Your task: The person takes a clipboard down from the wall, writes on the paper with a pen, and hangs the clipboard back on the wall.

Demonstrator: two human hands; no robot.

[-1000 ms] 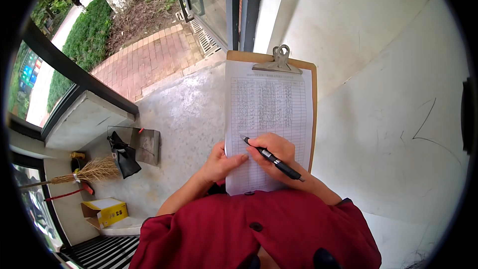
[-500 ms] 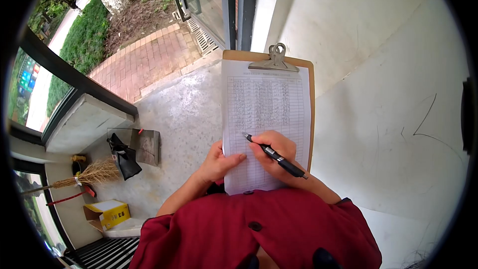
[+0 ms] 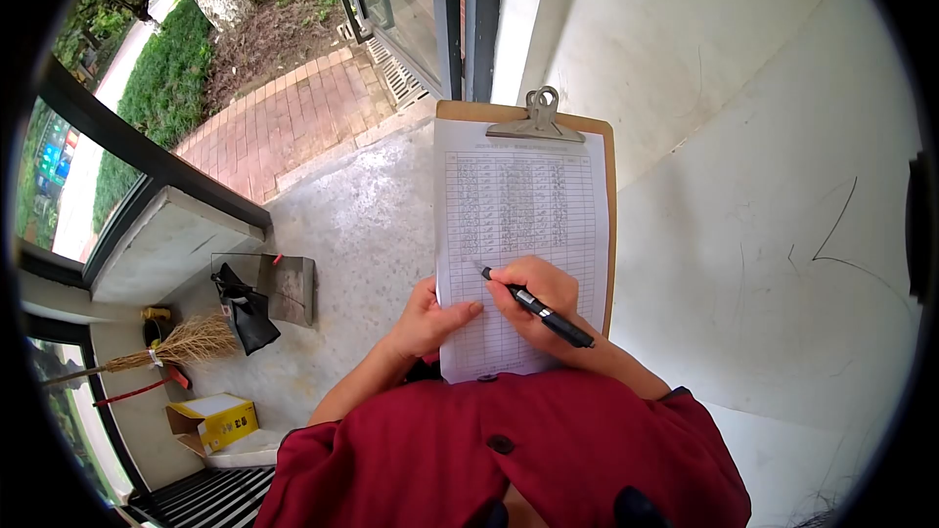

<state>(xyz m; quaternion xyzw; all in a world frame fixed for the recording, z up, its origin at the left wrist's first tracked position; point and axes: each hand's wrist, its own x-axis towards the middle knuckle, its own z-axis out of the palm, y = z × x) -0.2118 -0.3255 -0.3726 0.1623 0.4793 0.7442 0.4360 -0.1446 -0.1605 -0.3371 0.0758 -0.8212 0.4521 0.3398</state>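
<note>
Pen (image 3: 553, 319) sits pinched in our right fingers (image 3: 530, 272), clipboard (image 3: 465, 110) gripped by our left hand (image 3: 430, 321); slackness there could tip it!

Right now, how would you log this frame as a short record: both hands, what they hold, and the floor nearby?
left hand: at the lower left edge of the clipboard, thumb over the paper
right hand: gripping a black pen
pen tip: over the paper; contact unclear
paper: ruled table, upper rows filled in, writing too small to read
metal clip: at the clipboard's far end
floor, left: broom, black bag, yellow-and-white box
outside: brick paving
</note>
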